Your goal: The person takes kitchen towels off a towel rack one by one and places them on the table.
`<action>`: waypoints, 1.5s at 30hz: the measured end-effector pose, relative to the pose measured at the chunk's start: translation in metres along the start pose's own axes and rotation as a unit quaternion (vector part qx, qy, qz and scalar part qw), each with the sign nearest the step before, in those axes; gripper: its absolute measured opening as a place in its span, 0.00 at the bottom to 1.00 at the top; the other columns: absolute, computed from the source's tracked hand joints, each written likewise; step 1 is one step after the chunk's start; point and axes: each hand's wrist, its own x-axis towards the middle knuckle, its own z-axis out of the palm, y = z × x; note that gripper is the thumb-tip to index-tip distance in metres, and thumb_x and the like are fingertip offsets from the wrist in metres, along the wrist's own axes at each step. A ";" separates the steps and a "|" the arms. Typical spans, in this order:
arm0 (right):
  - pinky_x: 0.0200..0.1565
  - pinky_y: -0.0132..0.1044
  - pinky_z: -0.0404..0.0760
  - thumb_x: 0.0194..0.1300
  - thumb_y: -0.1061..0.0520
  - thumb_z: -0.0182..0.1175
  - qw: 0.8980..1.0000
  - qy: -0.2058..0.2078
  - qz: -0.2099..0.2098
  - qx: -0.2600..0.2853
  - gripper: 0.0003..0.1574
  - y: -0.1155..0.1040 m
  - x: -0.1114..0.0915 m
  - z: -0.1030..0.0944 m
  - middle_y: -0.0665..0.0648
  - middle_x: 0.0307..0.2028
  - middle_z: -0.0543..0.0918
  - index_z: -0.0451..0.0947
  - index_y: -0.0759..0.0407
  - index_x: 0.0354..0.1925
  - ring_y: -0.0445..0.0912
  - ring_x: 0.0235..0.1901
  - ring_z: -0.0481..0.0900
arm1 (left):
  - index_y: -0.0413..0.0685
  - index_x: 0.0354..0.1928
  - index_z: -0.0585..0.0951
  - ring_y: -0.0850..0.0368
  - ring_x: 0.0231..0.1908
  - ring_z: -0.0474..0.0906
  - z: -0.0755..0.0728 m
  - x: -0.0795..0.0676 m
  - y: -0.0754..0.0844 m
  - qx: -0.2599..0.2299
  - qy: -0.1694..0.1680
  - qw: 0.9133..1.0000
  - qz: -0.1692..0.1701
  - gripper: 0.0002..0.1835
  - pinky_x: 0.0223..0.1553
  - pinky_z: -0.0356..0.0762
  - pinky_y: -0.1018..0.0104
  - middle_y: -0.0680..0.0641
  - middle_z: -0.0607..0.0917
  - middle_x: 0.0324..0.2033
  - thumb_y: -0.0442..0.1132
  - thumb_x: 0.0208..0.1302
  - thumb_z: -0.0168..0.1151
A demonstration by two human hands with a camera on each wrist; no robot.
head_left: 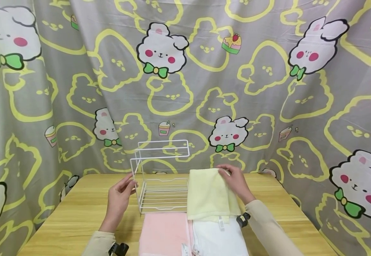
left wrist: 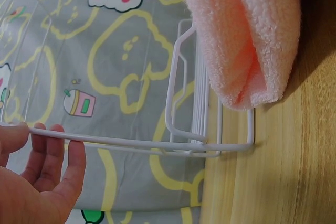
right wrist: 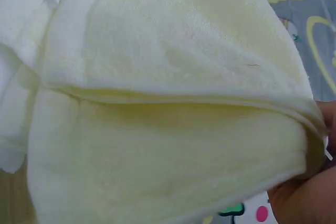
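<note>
A white wire rack [head_left: 161, 157] with an open top frame and a slatted base stands on the table. My left hand [head_left: 118, 199] holds its left upright; in the left wrist view, thumb and fingers [left wrist: 76, 163] pinch the white wire. My right hand [head_left: 237, 183] grips the far right corner of a folded yellow towel [head_left: 207, 193], which is lifted and hangs beside the rack's right end. In the right wrist view its layers gape apart, with the thumb below the edge. A folded pink towel [head_left: 164, 233] lies in front of the rack, and a folded white towel [head_left: 220, 238] lies beside it.
The wooden table [head_left: 89, 202] extends to both sides of the rack. A grey curtain [head_left: 198, 81] with cartoon prints hangs close behind the table and along its sides. Small labels show on the towels. A black camera strap sits on each wrist.
</note>
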 end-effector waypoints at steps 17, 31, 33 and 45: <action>0.65 0.60 0.77 0.73 0.60 0.62 0.997 -0.050 0.021 -0.047 0.11 0.038 0.019 0.029 0.63 0.53 0.86 0.86 0.63 0.50 0.61 0.61 0.79 | 0.37 0.65 0.79 0.68 0.38 0.85 -0.002 0.000 0.000 -0.001 0.000 1.000 0.001 0.20 0.43 0.89 0.73 0.51 0.89 0.39 0.31 0.73 0.61; 0.63 0.61 0.79 0.72 0.63 0.62 0.994 -0.070 0.041 -0.076 0.12 0.058 0.018 0.031 0.63 0.53 0.86 0.86 0.63 0.50 0.62 0.58 0.80 | 0.39 0.65 0.79 0.68 0.38 0.84 0.000 -0.003 0.001 0.003 -0.001 1.000 -0.002 0.20 0.44 0.88 0.73 0.56 0.88 0.38 0.31 0.73 0.61; 0.63 0.60 0.79 0.72 0.63 0.62 0.993 -0.068 0.048 -0.081 0.12 0.060 0.017 0.029 0.63 0.53 0.87 0.86 0.64 0.51 0.61 0.58 0.80 | 0.40 0.65 0.80 0.68 0.38 0.84 0.000 -0.003 0.001 0.006 -0.001 1.000 -0.002 0.20 0.44 0.88 0.73 0.55 0.89 0.38 0.32 0.73 0.61; 0.56 0.55 0.84 0.73 0.63 0.59 0.993 -0.053 0.071 -0.075 0.15 0.061 0.005 0.012 0.64 0.52 0.86 0.85 0.65 0.54 0.59 0.53 0.82 | 0.39 0.65 0.79 0.67 0.39 0.85 -0.001 -0.003 0.001 0.003 0.000 1.000 -0.002 0.20 0.44 0.88 0.72 0.53 0.89 0.39 0.31 0.74 0.60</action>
